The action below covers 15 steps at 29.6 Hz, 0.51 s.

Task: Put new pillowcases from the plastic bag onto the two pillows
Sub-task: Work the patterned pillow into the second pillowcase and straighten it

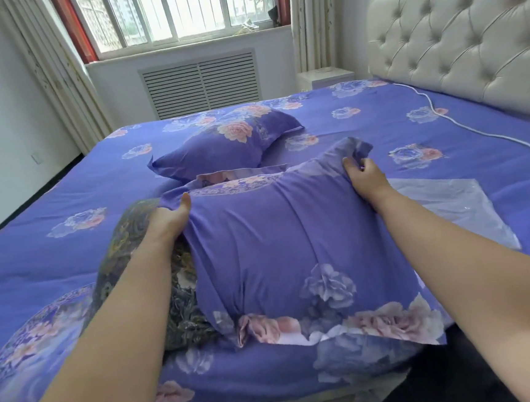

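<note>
A pillow lies in front of me on the bed, mostly inside a purple floral pillowcase (271, 248). Its dark patterned side (126, 241) sticks out of the case on the left. My left hand (170, 217) grips the case's open left edge beside that bare part. My right hand (364, 177) pinches the case's far right corner. A second pillow (223, 142), fully covered in the same purple floral fabric, rests farther back on the bed. The clear plastic bag (456, 206) lies flat to the right of my right forearm.
The bed (38, 259) has a matching purple floral sheet. A tufted cream headboard (461, 39) stands on the right, with a white cable (462, 126) running along it. A small white nightstand (325, 77) and a window are at the far side.
</note>
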Motion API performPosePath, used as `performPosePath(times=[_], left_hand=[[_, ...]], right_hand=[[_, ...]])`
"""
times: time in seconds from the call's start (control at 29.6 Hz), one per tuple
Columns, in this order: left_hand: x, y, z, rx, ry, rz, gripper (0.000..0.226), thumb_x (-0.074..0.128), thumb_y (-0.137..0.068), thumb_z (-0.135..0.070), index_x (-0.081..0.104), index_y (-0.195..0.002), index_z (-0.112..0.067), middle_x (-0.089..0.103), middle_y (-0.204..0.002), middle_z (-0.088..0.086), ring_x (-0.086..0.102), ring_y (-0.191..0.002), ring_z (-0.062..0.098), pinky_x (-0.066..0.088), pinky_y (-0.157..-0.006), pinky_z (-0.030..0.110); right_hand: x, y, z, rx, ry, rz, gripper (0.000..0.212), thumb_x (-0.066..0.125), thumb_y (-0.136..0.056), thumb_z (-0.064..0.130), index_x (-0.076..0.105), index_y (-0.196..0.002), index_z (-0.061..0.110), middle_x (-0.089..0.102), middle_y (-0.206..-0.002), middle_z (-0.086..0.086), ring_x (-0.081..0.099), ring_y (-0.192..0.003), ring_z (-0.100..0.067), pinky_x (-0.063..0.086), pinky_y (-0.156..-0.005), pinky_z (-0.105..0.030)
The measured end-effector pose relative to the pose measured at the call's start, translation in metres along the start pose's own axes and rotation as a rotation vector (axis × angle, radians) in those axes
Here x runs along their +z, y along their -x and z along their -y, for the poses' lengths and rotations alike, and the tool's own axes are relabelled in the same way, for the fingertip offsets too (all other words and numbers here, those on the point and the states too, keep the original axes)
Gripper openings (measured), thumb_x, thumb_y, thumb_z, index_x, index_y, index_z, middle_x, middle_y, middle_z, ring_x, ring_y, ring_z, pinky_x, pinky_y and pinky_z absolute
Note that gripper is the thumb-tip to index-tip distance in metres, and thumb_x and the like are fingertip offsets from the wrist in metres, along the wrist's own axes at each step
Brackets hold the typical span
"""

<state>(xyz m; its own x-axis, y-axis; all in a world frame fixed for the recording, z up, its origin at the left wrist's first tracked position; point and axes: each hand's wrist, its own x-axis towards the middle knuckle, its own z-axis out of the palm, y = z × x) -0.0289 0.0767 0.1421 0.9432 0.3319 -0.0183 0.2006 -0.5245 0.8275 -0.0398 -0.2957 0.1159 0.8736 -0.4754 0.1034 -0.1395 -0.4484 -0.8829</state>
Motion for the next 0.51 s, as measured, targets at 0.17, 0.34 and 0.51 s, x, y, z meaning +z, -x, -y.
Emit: performPosePath(times=[0.17,0.34,0.51], left_hand=[[0.039,0.024,-0.002,0.135,-0.035,0.262,0.030,0.064,-0.085,-0.034,0.068,-0.097,-0.006,0.069,-0.099,0.018,0.065,-0.082,0.026,0.052,-0.069,0.032],[0.049,0.024,0.014,0.191,-0.163,0.029,0.035,0.049,-0.094,-0.024,0.057,-0.109,0.007,0.060,-0.113,0.031,0.056,-0.107,0.042,0.042,-0.086,0.038],[0.056,0.040,0.030,0.215,-0.117,-0.096,0.026,0.044,-0.097,-0.025,0.050,-0.100,0.000,0.059,-0.108,0.031,0.055,-0.101,0.046,0.039,-0.080,0.041]], right_hand=[[0.008,0.017,-0.040,0.089,0.130,0.049,0.063,0.047,-0.091,0.054,0.042,-0.135,0.009,0.048,-0.137,-0.016,0.044,-0.127,-0.034,0.036,-0.103,-0.039],[0.004,0.034,-0.067,0.466,-0.029,0.011,0.083,0.021,-0.094,0.063,0.038,-0.139,-0.005,0.037,-0.145,-0.025,0.034,-0.136,-0.035,0.025,-0.109,-0.036],[-0.006,0.058,-0.084,0.531,-0.157,0.162,0.068,0.019,-0.098,0.056,0.043,-0.139,0.008,0.046,-0.141,-0.011,0.038,-0.133,-0.026,0.027,-0.087,-0.024]])
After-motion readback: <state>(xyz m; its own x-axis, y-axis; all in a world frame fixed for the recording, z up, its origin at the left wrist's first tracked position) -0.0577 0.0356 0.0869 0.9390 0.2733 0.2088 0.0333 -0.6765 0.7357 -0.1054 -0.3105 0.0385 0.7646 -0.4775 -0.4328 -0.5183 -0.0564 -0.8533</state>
